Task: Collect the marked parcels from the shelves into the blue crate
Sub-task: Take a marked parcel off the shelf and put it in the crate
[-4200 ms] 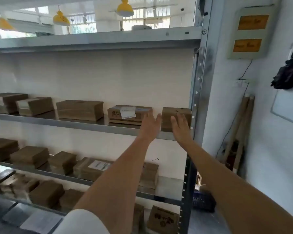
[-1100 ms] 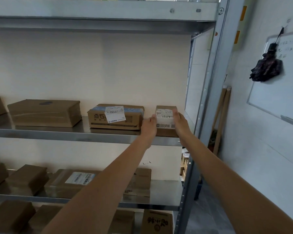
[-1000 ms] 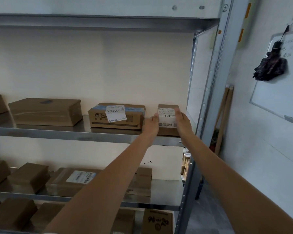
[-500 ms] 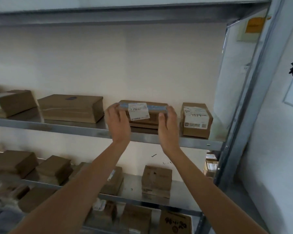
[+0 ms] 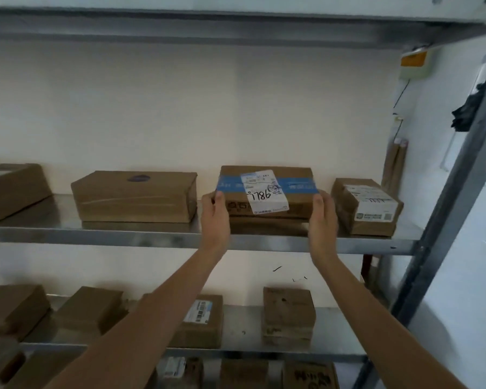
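left hand [image 5: 215,217], right hand [image 5: 322,217], gripping taped cardboard parcel [image 5: 265,192]

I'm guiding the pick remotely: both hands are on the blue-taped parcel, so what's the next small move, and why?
Probably draw the blue-taped parcel straight back off the shelf. The left hand and right hand grip its two ends, its front looks tilted up, and the neighbouring boxes stand apart from it.

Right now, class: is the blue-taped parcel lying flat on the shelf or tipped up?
Tipped up: the blue-taped parcel leans toward the camera, gripped by left hand and right hand.
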